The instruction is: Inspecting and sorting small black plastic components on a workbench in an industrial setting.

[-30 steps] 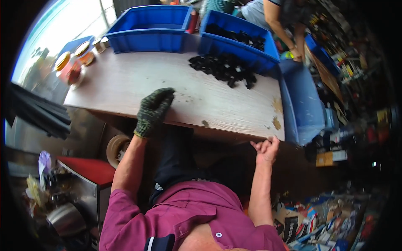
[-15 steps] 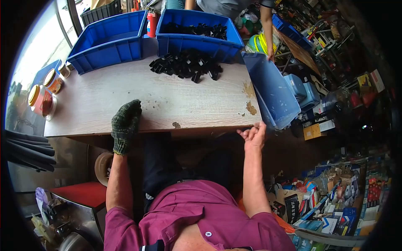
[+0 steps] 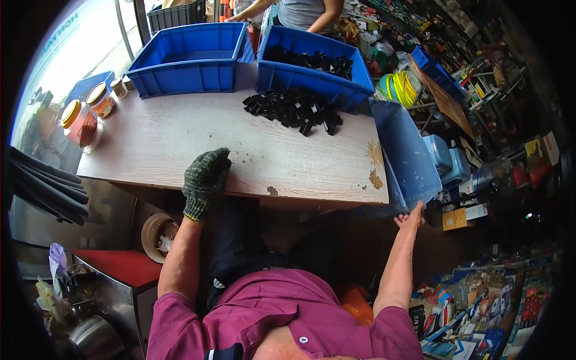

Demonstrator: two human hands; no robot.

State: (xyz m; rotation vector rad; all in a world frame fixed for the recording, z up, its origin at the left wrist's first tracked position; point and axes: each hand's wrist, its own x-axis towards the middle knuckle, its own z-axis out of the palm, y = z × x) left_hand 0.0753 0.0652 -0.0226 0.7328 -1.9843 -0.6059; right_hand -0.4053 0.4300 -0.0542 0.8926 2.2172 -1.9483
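My left hand (image 3: pixel 206 183) wears a dark green knitted glove and rests at the table's front edge. Its fingers are closed, their inner side hidden, so any small thing inside cannot be made out. My right hand (image 3: pixel 410 218) is bare, its fingers curled at the near end of a light blue plastic bin (image 3: pixel 414 153). The bin hangs tilted along the table's right side, with pale specks inside. Far from both hands, a heap of small black plastic pieces (image 3: pixel 294 109) lies on the worn wooden-topped table (image 3: pixel 162 141).
Behind the heap stands a blue crate (image 3: pixel 312 79) holding more black pieces; another blue crate (image 3: pixel 186 78) is left of it. Lidded jars (image 3: pixel 79 126) stand at the table's left edge. A co-worker (image 3: pixel 303 15) is beyond the crates. Crowded shelves (image 3: pixel 480 288) fill the right.
My right hand has moved right onto the near end of the blue bin. The co-worker's hand has come off the bin's far side. My gloved left hand stays closed at the table edge.
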